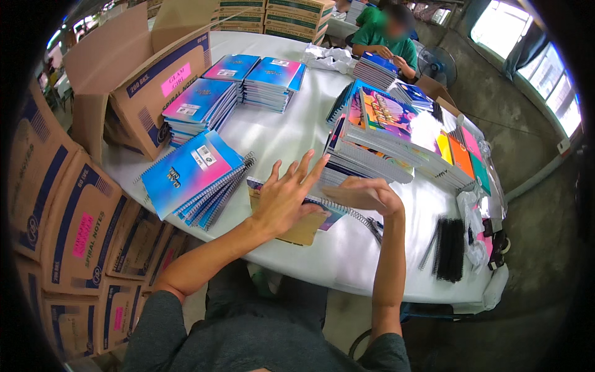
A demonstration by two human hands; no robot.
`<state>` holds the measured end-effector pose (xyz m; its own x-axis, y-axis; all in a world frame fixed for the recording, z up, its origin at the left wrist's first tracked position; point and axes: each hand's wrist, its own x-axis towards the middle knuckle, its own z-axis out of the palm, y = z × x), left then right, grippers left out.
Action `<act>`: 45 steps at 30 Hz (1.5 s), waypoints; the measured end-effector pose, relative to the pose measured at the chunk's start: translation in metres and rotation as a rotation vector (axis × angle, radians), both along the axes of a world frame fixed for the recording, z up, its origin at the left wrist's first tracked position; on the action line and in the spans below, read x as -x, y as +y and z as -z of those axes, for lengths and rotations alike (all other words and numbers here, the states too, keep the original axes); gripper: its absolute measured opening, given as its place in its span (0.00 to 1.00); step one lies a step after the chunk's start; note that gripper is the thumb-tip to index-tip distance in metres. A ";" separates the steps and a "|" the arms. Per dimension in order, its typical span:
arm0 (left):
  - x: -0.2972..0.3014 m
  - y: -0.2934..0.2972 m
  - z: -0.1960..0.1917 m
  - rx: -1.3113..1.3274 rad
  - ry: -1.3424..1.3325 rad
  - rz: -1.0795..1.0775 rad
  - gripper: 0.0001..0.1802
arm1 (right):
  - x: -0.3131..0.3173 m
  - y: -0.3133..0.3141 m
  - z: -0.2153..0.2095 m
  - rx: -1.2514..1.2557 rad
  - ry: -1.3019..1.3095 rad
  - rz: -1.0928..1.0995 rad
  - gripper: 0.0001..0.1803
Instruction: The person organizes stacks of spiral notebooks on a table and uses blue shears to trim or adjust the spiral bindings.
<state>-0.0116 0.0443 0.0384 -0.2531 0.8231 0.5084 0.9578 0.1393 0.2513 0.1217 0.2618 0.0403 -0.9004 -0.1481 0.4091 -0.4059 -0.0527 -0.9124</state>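
My left hand lies with fingers spread over a notebook with a brown cardboard sheet at the table's front edge. A dark spiral coil runs along the notebook's side and sticks out past its right end. Just above that coil is my right hand, bent at the wrist; its fingers are smeared, and whether it holds anything is unclear. To the left of my left hand sits a fanned stack of blue-and-pink spiral notebooks.
More blue-and-pink notebook stacks stand farther back, beside an open carton. Unbound colourful books are piled on the right, near black coils. Closed cartons are stacked at left. Across the table sits a person in green.
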 end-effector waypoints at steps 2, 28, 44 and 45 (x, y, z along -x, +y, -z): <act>0.001 0.002 0.001 -0.007 -0.030 -0.008 0.61 | 0.000 0.001 -0.015 -0.420 -0.296 0.116 0.35; 0.032 -0.027 0.004 -0.073 -0.049 -0.130 0.60 | 0.041 -0.015 0.021 0.219 -0.210 0.069 0.40; 0.053 -0.036 0.040 -0.422 -0.775 -0.005 0.68 | 0.072 -0.035 -0.002 -0.575 -0.413 0.169 0.34; 0.054 -0.035 0.044 -0.417 -0.871 0.034 0.68 | 0.069 -0.031 0.008 -0.426 -0.355 0.139 0.34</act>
